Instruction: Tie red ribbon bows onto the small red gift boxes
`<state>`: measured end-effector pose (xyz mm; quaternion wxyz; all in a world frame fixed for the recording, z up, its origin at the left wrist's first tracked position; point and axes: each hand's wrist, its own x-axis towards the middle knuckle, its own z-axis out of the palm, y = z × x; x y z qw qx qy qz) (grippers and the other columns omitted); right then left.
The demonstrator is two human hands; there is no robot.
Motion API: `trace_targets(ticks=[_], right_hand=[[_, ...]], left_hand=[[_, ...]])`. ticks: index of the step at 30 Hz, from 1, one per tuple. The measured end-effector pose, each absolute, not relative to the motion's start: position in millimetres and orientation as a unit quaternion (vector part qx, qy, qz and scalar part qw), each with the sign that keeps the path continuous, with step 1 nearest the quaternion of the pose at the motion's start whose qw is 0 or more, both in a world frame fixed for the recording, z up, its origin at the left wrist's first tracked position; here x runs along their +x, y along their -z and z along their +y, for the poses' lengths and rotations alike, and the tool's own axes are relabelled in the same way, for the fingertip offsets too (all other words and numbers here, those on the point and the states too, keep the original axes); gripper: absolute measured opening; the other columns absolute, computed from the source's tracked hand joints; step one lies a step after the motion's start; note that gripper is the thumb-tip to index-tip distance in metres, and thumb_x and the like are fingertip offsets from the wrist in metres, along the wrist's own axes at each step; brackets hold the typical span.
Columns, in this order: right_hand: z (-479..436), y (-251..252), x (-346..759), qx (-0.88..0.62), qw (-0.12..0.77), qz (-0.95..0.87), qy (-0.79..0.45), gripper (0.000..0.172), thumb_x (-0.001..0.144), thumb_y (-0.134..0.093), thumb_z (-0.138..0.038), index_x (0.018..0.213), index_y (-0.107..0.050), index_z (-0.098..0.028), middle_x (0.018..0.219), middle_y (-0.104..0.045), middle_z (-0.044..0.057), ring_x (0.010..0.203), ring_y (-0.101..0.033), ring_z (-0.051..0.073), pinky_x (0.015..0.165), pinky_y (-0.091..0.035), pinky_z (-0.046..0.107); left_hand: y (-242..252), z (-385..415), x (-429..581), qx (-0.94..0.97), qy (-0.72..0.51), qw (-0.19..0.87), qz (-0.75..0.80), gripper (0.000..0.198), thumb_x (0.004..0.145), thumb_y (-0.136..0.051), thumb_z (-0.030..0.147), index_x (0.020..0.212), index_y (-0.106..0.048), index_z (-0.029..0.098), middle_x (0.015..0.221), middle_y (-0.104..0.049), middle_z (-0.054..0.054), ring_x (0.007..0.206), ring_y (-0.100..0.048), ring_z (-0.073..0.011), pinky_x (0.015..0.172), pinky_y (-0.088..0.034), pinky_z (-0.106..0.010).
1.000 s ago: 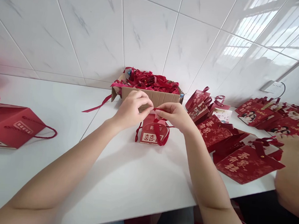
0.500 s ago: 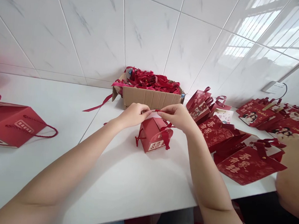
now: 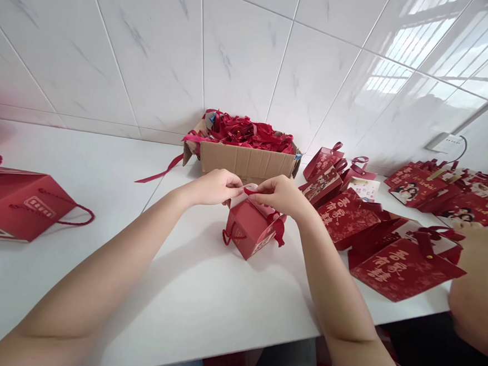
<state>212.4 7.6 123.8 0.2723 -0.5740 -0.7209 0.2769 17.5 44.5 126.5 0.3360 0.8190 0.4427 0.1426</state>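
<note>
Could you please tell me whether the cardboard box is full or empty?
The cardboard box looks full: red ribbons crowd its open top, one trailing out.

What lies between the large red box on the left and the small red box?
In the head view, the left forearm crosses this stretch, over the white table.

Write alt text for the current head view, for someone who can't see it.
A person's left hand pinches the top of a small red box on a white table while the right hand holds red ribbon there. Behind stands a ribbon-filled cardboard box, with more red packages to both sides.
</note>
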Motion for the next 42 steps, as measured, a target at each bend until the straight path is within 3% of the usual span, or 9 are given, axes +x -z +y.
trace_targets(ticks=[4,12,19,25,32,38,42], right_hand=[[8.7,-124.2,214.6,-0.585,0.245,-0.719,-0.284,0.031,0.071,-0.065,-0.045,0.068,-0.070,-0.015,0.056,-0.056,-0.001,0.052,-0.038,0.008,0.046,-0.029,0.024],[10.2,-124.1,218.1,-0.561,0.243,-0.700,-0.370,0.027,0.069,-0.067,-0.040,0.060,-0.064,-0.014,0.054,-0.054,-0.001,0.050,-0.042,0.008,0.046,-0.028,0.023],[13.6,-122.7,219.0,-0.548,0.260,-0.682,-0.409,0.029,0.068,-0.069,-0.040,0.058,-0.064,-0.014,0.055,-0.056,-0.001,0.050,-0.043,0.007,0.047,-0.032,0.023],[12.9,-121.4,212.4,-0.547,0.260,-0.673,-0.425,0.028,0.070,-0.069,-0.042,0.066,-0.069,-0.014,0.059,-0.060,0.000,0.049,-0.047,0.007,0.048,-0.035,0.023],[10.5,-121.9,209.1,-0.554,0.256,-0.689,-0.390,0.032,0.074,-0.066,-0.046,0.070,-0.069,-0.015,0.062,-0.060,0.000,0.051,-0.046,0.007,0.046,-0.033,0.022],[6.3,-127.0,217.8,-0.601,0.287,-0.697,-0.267,0.046,0.074,-0.061,-0.063,0.069,-0.063,-0.017,0.063,-0.057,0.000,0.054,-0.046,0.009,0.049,-0.033,0.024],[6.7,-128.1,216.7,-0.581,0.350,-0.695,-0.237,0.038,0.083,-0.053,-0.055,0.083,-0.064,-0.019,0.071,-0.059,0.001,0.060,-0.048,0.010,0.054,-0.035,0.024]], left_hand=[[-126.6,44.5,16.9,0.821,-0.140,0.331,0.444,0.033,0.082,-0.052,0.048,0.084,-0.067,0.019,0.070,-0.068,-0.003,0.068,-0.062,-0.0180,0.062,-0.044,-0.027],[-126.8,43.6,16.4,0.827,-0.141,0.327,0.436,0.034,0.082,-0.051,0.051,0.083,-0.066,0.020,0.074,-0.069,-0.004,0.069,-0.065,-0.0192,0.064,-0.047,-0.029],[-127.1,43.2,14.8,0.799,-0.147,0.377,0.446,0.049,0.078,-0.060,0.053,0.118,-0.057,0.025,0.091,-0.072,-0.004,0.068,-0.066,-0.0182,0.067,-0.050,-0.030],[-126.8,42.6,17.8,0.797,-0.164,0.397,0.425,0.036,0.087,-0.046,0.051,0.087,-0.063,0.020,0.094,-0.068,-0.005,0.074,-0.066,-0.0169,0.067,-0.052,-0.028],[-127.3,39.9,19.8,0.815,-0.224,0.337,0.416,0.023,0.082,-0.055,0.039,0.075,-0.063,0.019,0.068,-0.064,-0.002,0.061,-0.055,-0.0133,0.055,-0.043,-0.026],[-136.6,37.8,17.3,0.748,-0.294,0.409,0.432,0.014,0.078,-0.060,0.030,0.071,-0.060,0.017,0.072,-0.064,-0.001,0.065,-0.062,-0.0133,0.062,-0.051,-0.027],[-140.8,41.7,12.1,0.689,-0.344,0.476,0.424,0.014,0.077,-0.062,0.030,0.074,-0.058,0.017,0.076,-0.068,-0.001,0.072,-0.069,-0.0175,0.070,-0.056,-0.032]])
